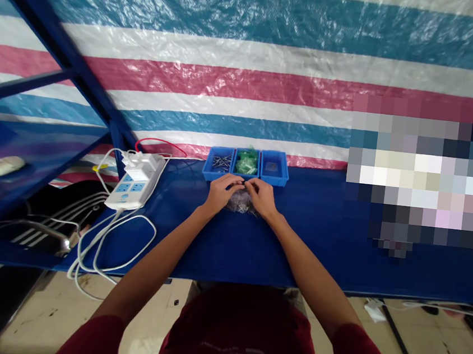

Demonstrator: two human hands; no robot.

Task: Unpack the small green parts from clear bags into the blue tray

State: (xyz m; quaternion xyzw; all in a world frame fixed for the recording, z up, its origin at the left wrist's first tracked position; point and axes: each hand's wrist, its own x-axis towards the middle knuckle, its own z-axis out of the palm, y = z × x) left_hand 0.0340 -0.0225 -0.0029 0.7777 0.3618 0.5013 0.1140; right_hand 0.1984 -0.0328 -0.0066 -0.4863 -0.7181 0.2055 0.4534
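My left hand [221, 191] and my right hand [261, 196] meet fingertip to fingertip over the blue table. Between them is something small and dark, too small to name, and the fingers of both hands are pinched around it. Just below the fingers lies a clear plastic bag [240, 202]; its contents cannot be made out. Right behind my hands stand three blue bins. Screws or nails fill part of the left bin [210, 168], green plastic bags [247, 161] lie in the middle one, and the right bin [280, 173] holds a small, unclear item.
A white power strip [130, 188] with plugged-in adapters sits on the left, its looped white cables [114, 268] hanging past the table's front edge. A blue metal frame [74, 70] rises at the left. Striped plastic sheeting [229, 80] covers the back. A blurred-out patch hides the right side.
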